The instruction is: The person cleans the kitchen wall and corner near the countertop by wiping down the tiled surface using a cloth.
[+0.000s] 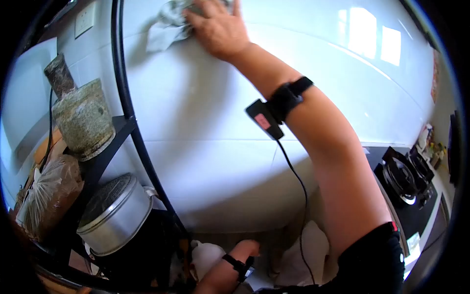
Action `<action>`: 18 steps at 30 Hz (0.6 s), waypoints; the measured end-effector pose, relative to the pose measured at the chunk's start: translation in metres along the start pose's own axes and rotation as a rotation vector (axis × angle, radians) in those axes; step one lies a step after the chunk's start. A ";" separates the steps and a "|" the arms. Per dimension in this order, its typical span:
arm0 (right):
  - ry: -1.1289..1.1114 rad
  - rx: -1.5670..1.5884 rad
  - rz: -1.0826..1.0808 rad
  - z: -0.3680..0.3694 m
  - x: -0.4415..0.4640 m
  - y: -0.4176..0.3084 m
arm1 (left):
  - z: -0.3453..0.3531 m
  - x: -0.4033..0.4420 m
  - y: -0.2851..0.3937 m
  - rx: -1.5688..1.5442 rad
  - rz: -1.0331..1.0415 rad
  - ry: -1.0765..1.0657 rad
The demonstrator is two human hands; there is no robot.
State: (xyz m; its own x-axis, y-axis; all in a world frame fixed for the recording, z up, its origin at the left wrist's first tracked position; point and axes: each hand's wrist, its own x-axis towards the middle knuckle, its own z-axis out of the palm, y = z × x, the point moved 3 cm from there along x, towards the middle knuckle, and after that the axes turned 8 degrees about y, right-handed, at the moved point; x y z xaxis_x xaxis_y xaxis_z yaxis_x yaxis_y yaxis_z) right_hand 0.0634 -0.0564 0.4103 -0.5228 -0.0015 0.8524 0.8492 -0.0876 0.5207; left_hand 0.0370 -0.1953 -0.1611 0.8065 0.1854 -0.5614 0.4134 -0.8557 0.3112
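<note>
My right hand (219, 32) is high on the white tiled wall (196, 181), pressing a crumpled grey-white cloth (169, 29) against it. The fingers lie over the cloth, and its loose end hangs out to the left. Around my right forearm is a black strap with a small black box (265, 119), from which a cable runs down. Low in the view, my left hand (249, 248) is small and partly turned away, close to my body. Its fingers do not show clearly. Another black strapped device (239, 267) sits on that wrist.
On the left stands a black metal rack (128, 93), holding a stone mortar (84, 120) with a pestle (59, 76), a tied plastic bag (51, 193) and a lidded metal pot (117, 215). A gas stove (404, 181) is at the right. A socket (85, 19) sits upper left.
</note>
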 end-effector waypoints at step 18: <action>-0.059 -0.649 1.025 -0.229 -0.277 0.346 | 0.013 0.002 0.006 0.062 0.002 -0.030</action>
State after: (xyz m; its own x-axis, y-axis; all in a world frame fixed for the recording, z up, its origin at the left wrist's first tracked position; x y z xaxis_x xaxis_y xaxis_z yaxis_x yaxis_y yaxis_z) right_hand 0.4852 -0.3148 0.3439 0.3883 -0.3185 0.8648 0.6633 -0.5549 -0.5022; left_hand 0.0361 -0.2062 -0.1703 0.7939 0.1704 -0.5837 0.3845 -0.8843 0.2648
